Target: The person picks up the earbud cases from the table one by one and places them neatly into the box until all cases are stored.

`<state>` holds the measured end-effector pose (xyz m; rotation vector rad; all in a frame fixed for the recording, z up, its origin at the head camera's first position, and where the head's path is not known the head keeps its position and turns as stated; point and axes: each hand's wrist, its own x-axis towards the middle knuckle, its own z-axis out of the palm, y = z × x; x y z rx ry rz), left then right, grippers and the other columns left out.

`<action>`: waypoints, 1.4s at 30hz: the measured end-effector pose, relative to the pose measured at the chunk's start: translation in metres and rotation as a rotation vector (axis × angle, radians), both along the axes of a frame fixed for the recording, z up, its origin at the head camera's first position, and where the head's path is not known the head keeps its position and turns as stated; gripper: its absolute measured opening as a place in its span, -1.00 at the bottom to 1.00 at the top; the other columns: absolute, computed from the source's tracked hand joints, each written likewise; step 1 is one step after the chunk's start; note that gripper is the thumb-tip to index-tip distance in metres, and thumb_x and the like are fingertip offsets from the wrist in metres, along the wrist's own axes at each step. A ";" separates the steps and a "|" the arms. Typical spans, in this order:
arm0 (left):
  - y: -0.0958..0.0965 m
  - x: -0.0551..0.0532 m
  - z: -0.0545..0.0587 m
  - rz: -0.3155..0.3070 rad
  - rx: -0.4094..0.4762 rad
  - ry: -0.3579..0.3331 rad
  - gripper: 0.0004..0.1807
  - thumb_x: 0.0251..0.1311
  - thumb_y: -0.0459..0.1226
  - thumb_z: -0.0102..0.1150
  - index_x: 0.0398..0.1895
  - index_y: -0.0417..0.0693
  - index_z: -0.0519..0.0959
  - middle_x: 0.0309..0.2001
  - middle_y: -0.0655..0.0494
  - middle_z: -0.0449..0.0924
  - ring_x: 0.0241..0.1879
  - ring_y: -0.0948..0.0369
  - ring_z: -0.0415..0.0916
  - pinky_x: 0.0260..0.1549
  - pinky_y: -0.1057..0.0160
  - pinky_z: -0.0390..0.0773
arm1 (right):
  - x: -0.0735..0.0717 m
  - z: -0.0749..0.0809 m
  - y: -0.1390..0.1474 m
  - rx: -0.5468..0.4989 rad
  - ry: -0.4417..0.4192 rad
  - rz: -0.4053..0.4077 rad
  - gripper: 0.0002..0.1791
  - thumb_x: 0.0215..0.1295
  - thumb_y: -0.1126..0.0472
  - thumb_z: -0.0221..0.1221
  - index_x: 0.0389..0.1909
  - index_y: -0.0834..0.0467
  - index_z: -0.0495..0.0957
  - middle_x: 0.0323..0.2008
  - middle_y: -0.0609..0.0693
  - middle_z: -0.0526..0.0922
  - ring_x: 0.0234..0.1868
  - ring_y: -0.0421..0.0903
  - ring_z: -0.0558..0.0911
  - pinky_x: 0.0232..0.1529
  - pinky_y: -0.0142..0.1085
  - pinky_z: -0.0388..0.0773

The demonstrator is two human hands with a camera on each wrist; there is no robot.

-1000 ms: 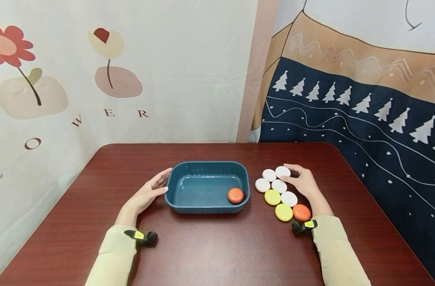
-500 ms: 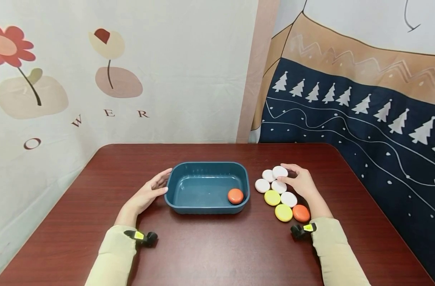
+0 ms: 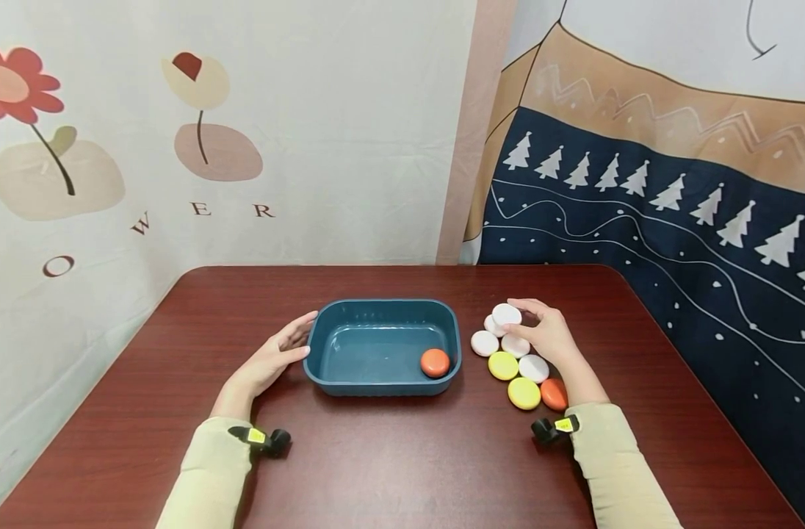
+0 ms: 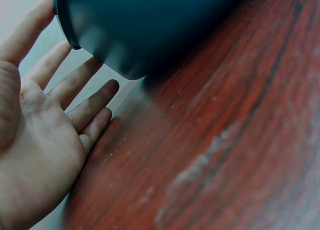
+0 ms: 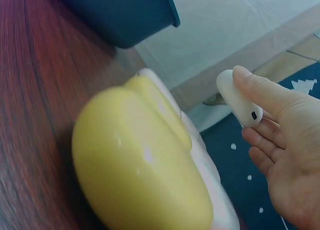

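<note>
In the head view my right hand (image 3: 553, 338) pinches a white disc (image 3: 506, 315) between thumb and fingers, raised over the other discs. The right wrist view shows a small dark slot on the edge of this white disc (image 5: 237, 97). My left hand (image 3: 264, 364) rests its thumb and fingers against the left end of a blue-green plastic basin (image 3: 383, 389). Its fingers are extended in the left wrist view. Inside the basin, at the right, lies one orange disc (image 3: 435, 363). Beside the basin are white discs, two yellow discs (image 3: 524, 394) and another orange disc (image 3: 554, 394), partly covered by my right wrist.
Everything lies on a reddish-brown wooden table (image 3: 389, 463). Printed curtains hang behind its far edge. The disc cluster sits close to the basin's right side. Each wrist wears a black camera on a strap.
My right hand has lifted the white disc from the back of the cluster and carried it left, so it now covers part of a neighbouring white disc. The left hand has stayed at the basin.
</note>
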<state>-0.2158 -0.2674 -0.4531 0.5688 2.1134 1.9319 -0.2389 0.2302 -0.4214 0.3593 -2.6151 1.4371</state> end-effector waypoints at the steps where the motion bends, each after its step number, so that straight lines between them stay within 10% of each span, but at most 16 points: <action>1: 0.000 0.000 0.000 -0.001 -0.001 0.000 -0.28 0.32 -0.41 0.04 0.50 -0.14 0.00 0.43 -0.24 0.00 0.33 0.16 0.10 0.12 0.45 0.24 | 0.000 0.001 -0.001 -0.005 0.007 0.000 -0.41 0.12 0.22 0.38 0.20 0.24 0.49 0.13 0.14 0.53 0.15 0.09 0.45 0.15 0.00 0.37; 42: -0.001 -0.003 -0.002 -0.008 -0.004 0.000 -0.28 0.33 -0.40 0.03 0.50 -0.13 0.00 0.44 -0.23 -0.01 0.32 0.19 0.10 0.12 0.44 0.25 | 0.032 0.048 -0.067 -0.143 -0.031 0.121 -0.44 0.10 0.31 0.37 0.16 0.27 0.51 0.14 0.15 0.51 0.19 0.10 0.39 0.15 0.11 0.29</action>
